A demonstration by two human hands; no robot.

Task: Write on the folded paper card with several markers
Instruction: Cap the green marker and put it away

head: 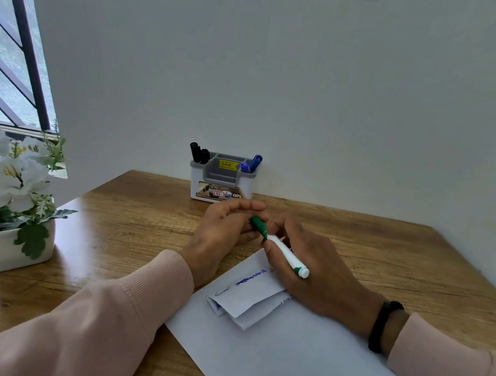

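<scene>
At mid-frame the right hand (309,267) grips the green marker (280,248), and the left hand (226,229) pinches its cap. The card (246,297) below already carries black and blue writing, so green looks next.

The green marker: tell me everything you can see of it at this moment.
The white-barrelled marker with a green cap looks like plastic, with a green band and white tip at its near end. It is held tilted above the wooden table, near end over the folded white paper card. The right hand grips the barrel; the left hand has fingers curled round the cap, which appears still on. The nib is not visible.
</scene>
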